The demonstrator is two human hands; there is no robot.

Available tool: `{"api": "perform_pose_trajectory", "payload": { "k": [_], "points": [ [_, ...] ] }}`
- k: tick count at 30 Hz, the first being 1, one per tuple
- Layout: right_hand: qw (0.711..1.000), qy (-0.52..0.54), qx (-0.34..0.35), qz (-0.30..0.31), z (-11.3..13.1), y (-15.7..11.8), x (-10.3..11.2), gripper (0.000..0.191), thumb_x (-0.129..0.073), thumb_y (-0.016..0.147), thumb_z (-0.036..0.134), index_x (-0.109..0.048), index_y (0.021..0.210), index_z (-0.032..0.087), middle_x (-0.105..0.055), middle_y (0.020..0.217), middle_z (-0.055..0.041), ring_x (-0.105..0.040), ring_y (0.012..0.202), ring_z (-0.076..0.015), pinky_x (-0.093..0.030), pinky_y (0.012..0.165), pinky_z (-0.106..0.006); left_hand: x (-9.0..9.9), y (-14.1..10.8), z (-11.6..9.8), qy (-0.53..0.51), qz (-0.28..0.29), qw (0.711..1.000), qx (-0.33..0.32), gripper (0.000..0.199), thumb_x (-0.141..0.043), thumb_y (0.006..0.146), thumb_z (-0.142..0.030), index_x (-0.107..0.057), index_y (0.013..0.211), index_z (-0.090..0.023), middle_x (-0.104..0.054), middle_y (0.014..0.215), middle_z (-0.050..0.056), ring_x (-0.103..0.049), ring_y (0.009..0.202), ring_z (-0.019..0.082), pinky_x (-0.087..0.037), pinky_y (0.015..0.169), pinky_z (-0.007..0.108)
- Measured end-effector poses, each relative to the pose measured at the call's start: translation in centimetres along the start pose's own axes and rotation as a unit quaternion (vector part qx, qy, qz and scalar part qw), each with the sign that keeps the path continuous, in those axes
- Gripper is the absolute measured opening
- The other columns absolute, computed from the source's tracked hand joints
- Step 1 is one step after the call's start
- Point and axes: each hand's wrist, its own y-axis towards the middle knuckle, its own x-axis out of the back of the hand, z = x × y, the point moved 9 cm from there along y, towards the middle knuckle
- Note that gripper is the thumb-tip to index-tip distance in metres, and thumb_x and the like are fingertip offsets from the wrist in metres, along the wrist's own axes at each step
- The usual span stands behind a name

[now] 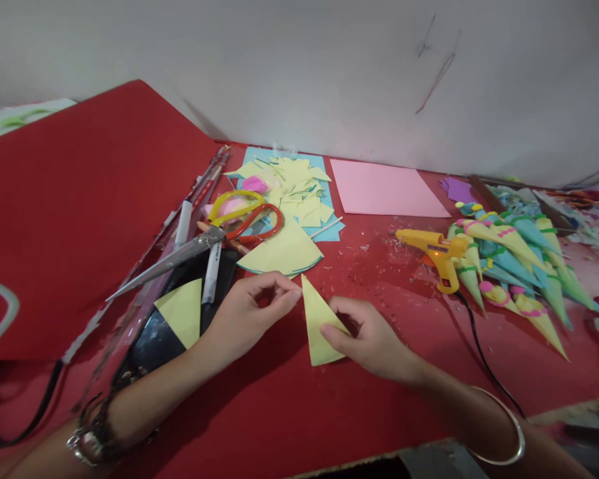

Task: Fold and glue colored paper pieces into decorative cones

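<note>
My right hand [367, 336] pinches a folded yellow paper piece [319, 332] between thumb and fingers, its narrow tip pointing up and away from me. Close to that tip, my left hand [257, 306] has its thumb and index finger pressed together; whether anything is between them is too small to tell. Just beyond my hands lie fan-shaped yellow paper pieces [282, 249] with a blue-green edge underneath. Another yellow piece [182, 309] rests on a dark object, left of my left forearm. A yellow glue gun [436, 253] with a lit orange light lies right of my right hand.
Large scissors [192, 247] and white markers [212, 273] lie at the left. Yellow scraps [299, 186] cover a blue sheet [333, 229] at the back, beside a pink sheet [387, 189]. Decorated paper cones [519, 249] are piled at the right. The gun's black cord [479, 346] crosses the red table [259, 412].
</note>
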Motion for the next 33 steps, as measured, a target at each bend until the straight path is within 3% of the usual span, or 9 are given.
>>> {"api": "perform_pose_trajectory", "payload": {
  "k": [8,12,15,18,22,25,27,33],
  "points": [
    [0.996,0.03,0.015,-0.086,0.5,0.1,1.6,0.003,-0.045,0.073,0.016,-0.047,0.072,0.017,-0.051,0.069,0.0015,-0.049,0.065,-0.0106,-0.04,0.06,-0.022,0.5,-0.1,0.4,0.005,-0.024,1.0,0.006,0.018,-0.051,0.074,-0.031,-0.053,0.062,-0.018,-0.051,0.057,-0.004,-0.045,0.055,0.009,-0.037,0.054,0.019],
    [0.991,0.034,0.018,-0.129,0.7,0.1,2.8,0.011,-0.042,0.073,0.013,-0.051,0.079,0.017,-0.059,0.077,-0.0011,-0.057,0.076,-0.0136,-0.043,0.069,-0.026,0.8,-0.2,0.4,0.004,-0.04,0.999,0.009,0.02,-0.049,0.076,-0.033,-0.051,0.062,-0.018,-0.043,0.055,-0.006,-0.04,0.052,0.008,-0.033,0.049,0.019],
    [0.982,-0.056,0.042,-0.177,0.7,-0.1,4.1,0.009,-0.042,0.074,0.013,-0.049,0.078,0.018,-0.057,0.074,-0.0008,-0.056,0.071,-0.0133,-0.042,0.066,-0.025,0.8,-0.1,0.4,0.002,-0.04,0.999,0.008,0.02,-0.048,0.076,-0.033,-0.051,0.062,-0.018,-0.041,0.054,-0.006,-0.038,0.051,0.008,-0.031,0.048,0.019],
    [0.945,-0.235,0.075,-0.213,1.4,-0.3,4.9,0.007,-0.045,0.074,0.015,-0.049,0.08,0.018,-0.055,0.075,-0.0013,-0.051,0.068,-0.0141,-0.038,0.062,-0.026,0.8,-0.1,0.4,-0.006,-0.042,0.999,0.012,0.02,-0.048,0.075,-0.033,-0.051,0.063,-0.018,-0.041,0.054,-0.006,-0.037,0.052,0.009,-0.032,0.048,0.019],
    [0.89,-0.423,0.102,-0.133,1.6,0.2,3.3,0.026,-0.045,0.079,0.016,-0.051,0.104,0.02,-0.056,0.085,-0.0034,-0.049,0.077,-0.0168,-0.036,0.067,-0.028,1.0,-0.1,0.5,-0.018,-0.055,0.998,0.022,0.018,-0.048,0.074,-0.032,-0.051,0.063,-0.018,-0.041,0.053,-0.006,-0.037,0.05,0.008,-0.031,0.047,0.019],
    [0.851,-0.508,0.11,-0.075,1.3,0.6,1.9,0.035,-0.044,0.083,0.018,-0.047,0.118,0.024,-0.055,0.085,-0.0032,-0.047,0.075,-0.0162,-0.034,0.065,-0.027,1.1,-0.1,0.5,-0.025,-0.061,0.997,0.027,0.018,-0.049,0.074,-0.033,-0.052,0.063,-0.018,-0.04,0.052,-0.006,-0.036,0.048,0.008,-0.031,0.046,0.019],
    [0.83,-0.541,0.113,-0.068,1.2,0.7,1.5,0.034,-0.042,0.087,0.022,-0.047,0.12,0.027,-0.055,0.084,-0.0036,-0.047,0.074,-0.0157,-0.033,0.064,-0.027,1.2,-0.1,0.4,-0.027,-0.066,0.997,0.024,0.019,-0.049,0.073,-0.033,-0.051,0.062,-0.018,-0.04,0.052,-0.006,-0.035,0.048,0.008,-0.03,0.045,0.019],
    [0.816,-0.56,0.12,-0.079,1.3,0.9,1.4,0.03,-0.038,0.09,0.028,-0.049,0.118,0.032,-0.054,0.085,-0.0036,-0.046,0.073,-0.0153,-0.031,0.064,-0.027,1.0,-0.2,0.5,-0.045,-0.061,0.997,0.032,0.019,-0.049,0.072,-0.034,-0.052,0.062,-0.018,-0.04,0.051,-0.006,-0.035,0.047,0.008,-0.031,0.045,0.019]
  ]
}}
